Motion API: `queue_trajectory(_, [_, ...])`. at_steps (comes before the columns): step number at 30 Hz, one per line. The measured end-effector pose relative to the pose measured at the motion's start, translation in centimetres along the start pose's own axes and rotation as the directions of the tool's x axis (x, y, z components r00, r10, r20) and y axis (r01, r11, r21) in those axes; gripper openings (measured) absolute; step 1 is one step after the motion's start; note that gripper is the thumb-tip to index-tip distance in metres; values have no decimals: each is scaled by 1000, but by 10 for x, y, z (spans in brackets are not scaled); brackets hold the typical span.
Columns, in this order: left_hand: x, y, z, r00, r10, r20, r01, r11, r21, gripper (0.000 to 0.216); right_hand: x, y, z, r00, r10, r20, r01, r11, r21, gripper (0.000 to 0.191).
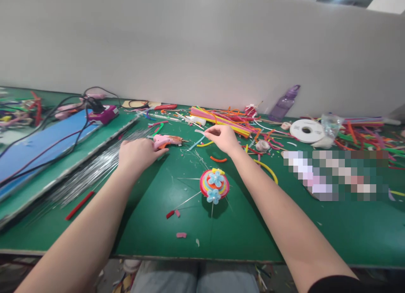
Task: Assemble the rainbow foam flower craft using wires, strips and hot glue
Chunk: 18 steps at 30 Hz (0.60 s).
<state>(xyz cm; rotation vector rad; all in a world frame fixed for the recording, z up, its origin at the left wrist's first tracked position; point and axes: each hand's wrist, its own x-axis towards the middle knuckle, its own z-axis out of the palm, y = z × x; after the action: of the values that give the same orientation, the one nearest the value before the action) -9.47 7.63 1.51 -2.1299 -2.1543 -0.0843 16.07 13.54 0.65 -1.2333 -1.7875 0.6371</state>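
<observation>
My left hand (137, 154) is closed round the handle of a pink glue gun (167, 141) that lies on the green table (240, 229). My right hand (221, 138) pinches a short pale strip (200, 132) between thumb and fingers, just right of the gun's nozzle. In front of both hands lies a round coiled pipe-cleaner disc (214, 184) in pink, yellow and red with two blue flowers on it, set on a thin wire.
A bundle of silver wires (95, 170) lies at the left. A heap of coloured pipe cleaners (221, 118), a white tape roll (306, 130) and a purple bottle (284, 103) sit at the back. Cables and a blue board (34, 147) are far left.
</observation>
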Motion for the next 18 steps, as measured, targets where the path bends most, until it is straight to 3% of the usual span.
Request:
queue_trajectory(6, [-8, 4, -14, 998, -58, -15, 58, 998, 13, 73, 0, -13, -21, 997, -27, -67, 32, 997, 77, 8])
queue_trajectory(12, [-16, 11, -25, 986, -67, -150, 58, 996, -65, 53, -21, -21, -46, 994, -13, -111, 15, 1000, 21, 9])
queue_trajectory(18, [-21, 19, -22, 950, 18, -310, -55, 993, -109, 44, -56, -14, -66, 989, 2, -149, -9, 999, -48, 10])
